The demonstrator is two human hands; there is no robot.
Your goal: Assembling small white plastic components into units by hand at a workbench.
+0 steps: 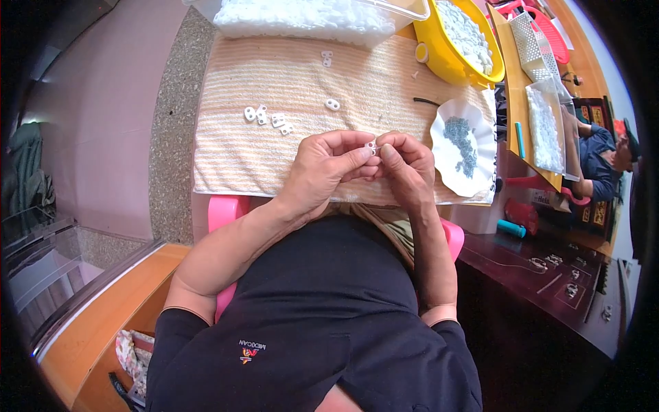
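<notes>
My left hand point(328, 162) is closed, pinching a small white plastic piece with holes point(371, 147) between thumb and fingertips. Close against it, my right hand point(408, 165) has thumb and forefinger pressed together at the piece's right side; whatever is between them is too small to make out. Both hands are over the near part of a striped towel point(240, 158). Several similar white pieces point(277, 119) lie loose on the towel to the left, with one oval piece point(332, 104) just beyond my hands and another piece point(327, 58) farther off.
Right of my hands sits a white wavy-rimmed dish point(446, 168) of tiny grey parts point(461, 145). A clear bin point(412, 10) and a yellow basin point(427, 31), both holding white pieces, stand at the far edge. Another person point(604, 158) sits at the right by a wooden table point(515, 130).
</notes>
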